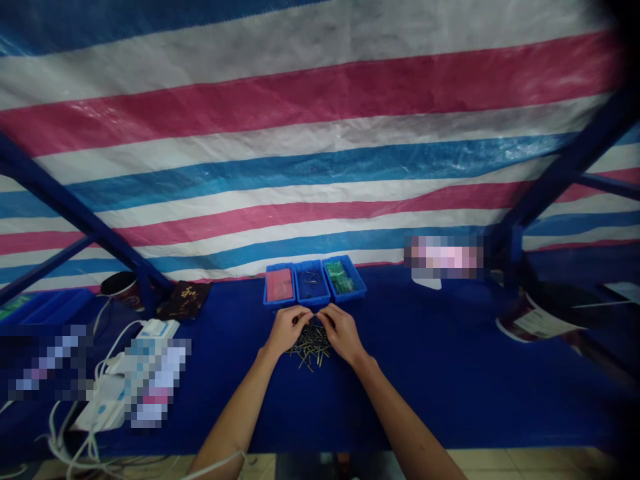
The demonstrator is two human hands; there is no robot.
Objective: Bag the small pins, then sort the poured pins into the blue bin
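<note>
A pile of thin metal pieces (311, 348), like screws or pins, lies on the blue table between my forearms. Over its far edge, my left hand (291, 327) and my right hand (341, 330) meet with fingers pinched and tips nearly touching. Something small and dark seems to be between the fingertips, too tiny to name. Just beyond stand three blue bins. The left bin (265, 293) holds pink sheets or packets (279, 285), the middle bin (314, 297) a few thin metal pieces (311, 277), and the right bin (361, 288) green packets (339, 277).
White power strips (103, 403) with tangled cables lie at the left. Behind them are a dark brown packet (185, 299) and a dark tub (120, 288). A tub with a white label (540, 323) stands at the right. Striped sheeting (310, 153) hangs behind the table (425, 387).
</note>
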